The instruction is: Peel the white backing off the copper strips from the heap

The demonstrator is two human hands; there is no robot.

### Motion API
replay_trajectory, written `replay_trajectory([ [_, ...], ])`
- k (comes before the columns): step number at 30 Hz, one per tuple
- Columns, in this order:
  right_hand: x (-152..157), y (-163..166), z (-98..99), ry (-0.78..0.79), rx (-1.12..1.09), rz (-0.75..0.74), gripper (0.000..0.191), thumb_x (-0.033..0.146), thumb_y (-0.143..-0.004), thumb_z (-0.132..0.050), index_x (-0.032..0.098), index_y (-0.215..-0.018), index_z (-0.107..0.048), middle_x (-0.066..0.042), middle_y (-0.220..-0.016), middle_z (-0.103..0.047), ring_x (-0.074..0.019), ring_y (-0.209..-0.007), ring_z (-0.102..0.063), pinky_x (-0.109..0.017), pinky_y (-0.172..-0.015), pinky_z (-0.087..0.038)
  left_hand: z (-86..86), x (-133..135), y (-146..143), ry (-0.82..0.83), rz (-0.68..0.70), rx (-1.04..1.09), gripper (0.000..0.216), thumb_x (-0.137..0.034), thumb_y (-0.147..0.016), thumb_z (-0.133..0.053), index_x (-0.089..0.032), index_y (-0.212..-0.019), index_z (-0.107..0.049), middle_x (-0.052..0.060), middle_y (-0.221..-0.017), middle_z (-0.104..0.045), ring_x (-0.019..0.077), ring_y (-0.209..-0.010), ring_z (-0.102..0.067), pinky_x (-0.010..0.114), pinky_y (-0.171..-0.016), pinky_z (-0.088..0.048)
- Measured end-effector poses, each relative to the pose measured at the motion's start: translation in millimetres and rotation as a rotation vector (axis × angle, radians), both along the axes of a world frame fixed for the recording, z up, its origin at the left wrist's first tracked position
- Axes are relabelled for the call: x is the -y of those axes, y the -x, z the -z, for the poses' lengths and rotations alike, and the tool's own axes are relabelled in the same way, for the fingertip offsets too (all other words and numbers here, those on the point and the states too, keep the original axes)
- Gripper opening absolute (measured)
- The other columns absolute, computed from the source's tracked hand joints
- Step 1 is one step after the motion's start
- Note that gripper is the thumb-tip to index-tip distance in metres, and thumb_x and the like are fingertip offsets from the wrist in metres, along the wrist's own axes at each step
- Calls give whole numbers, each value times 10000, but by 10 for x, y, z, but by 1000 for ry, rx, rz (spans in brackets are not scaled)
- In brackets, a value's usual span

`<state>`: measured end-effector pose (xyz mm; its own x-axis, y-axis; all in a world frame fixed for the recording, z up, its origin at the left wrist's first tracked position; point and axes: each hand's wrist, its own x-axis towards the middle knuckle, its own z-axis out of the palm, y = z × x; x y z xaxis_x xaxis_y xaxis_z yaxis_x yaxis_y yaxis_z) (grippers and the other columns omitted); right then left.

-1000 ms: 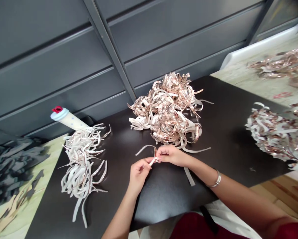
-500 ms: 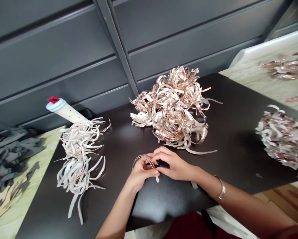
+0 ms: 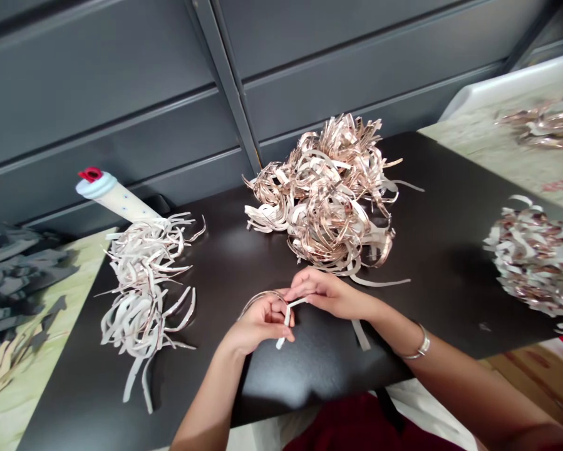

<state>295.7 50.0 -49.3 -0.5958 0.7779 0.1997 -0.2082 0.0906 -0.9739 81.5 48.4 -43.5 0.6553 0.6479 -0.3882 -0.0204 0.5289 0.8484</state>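
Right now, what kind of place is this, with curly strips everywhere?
Probably a small craft workshop. Heaps of coppery strips and white strips sit on a black work table, and the left hand and right hand hold a pale strip.

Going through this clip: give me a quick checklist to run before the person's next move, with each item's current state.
1. White strip held by both the left hand and the right hand: ok.
2. Loose strip lying on the black tabletop under the right wrist: not ok, it is off the heaps.
3. Copper-coloured heap of strips apart from the hands: ok.
4. Bangle clear of the strip: ok.
5. Thin curved strip behind the left hand joined to the white strip: cannot tell.
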Motion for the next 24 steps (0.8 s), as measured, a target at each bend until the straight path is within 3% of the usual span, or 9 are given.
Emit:
replay_trajectory([
  [3,14,12,-43,-38,-7,-17,239,120,-889,-489,157,-1125,-492,-112,-1136,-639,-168,-1079,-622,-391,-950,-484,-23,-8,-15,-29,-65,73,744,-119,-578,-814,-218,-1219,-450,-25,-771,-617,122,-638,-642,238,-604,-518],
  [6,52,49,-90,-185,134,83,332,72,-840,-516,168,-1157,-531,-97,-1167,-612,-174,-1086,-595,-370,-926,-487,-26,-6,-76,-84,-307,73,731,-95,-556,-818,-231,-1179,-460,-38,-836,-580,99,-704,-629,209,-649,-499],
  [8,68,63,-100,-278,227,143,368,66,-817,-541,176,-1168,-544,-90,-1150,-623,-181,-1062,-589,-366,-913,-482,-15,-5,-101,-101,-383,48,680,-88,-544,-823,-222,-1118,-484,-55,-800,-552,75,-659,-598,182,-598,-477],
  [14,61,59,-42,-330,254,196,316,67,-823,-521,169,-1115,-583,-88,-1096,-651,-188,-1007,-603,-343,-851,-495,-24,-18,-73,-59,-288,25,488,-93,-550,-821,-162,-934,-528,-44,-716,-563,66,-594,-561,168,-541,-465],
  [20,20,-4,-16,-174,152,146,229,105,-849,-513,178,-1044,-609,-72,-1044,-649,-177,-1008,-615,-369,-907,-489,-93,-58,2,-11,-248,11,455,-115,-536,-830,-131,-895,-551,-11,-715,-612,99,-559,-620,184,-527,-492],
  [24,-40,-89,-8,-13,5,165,131,181,-837,-601,183,-966,-625,-56,-982,-663,-165,-953,-640,-349,-906,-496,-118,-82,128,27,-176,103,471,-148,-566,-828,-117,-977,-599,13,-751,-631,93,-538,-618,169,-494,-474],
])
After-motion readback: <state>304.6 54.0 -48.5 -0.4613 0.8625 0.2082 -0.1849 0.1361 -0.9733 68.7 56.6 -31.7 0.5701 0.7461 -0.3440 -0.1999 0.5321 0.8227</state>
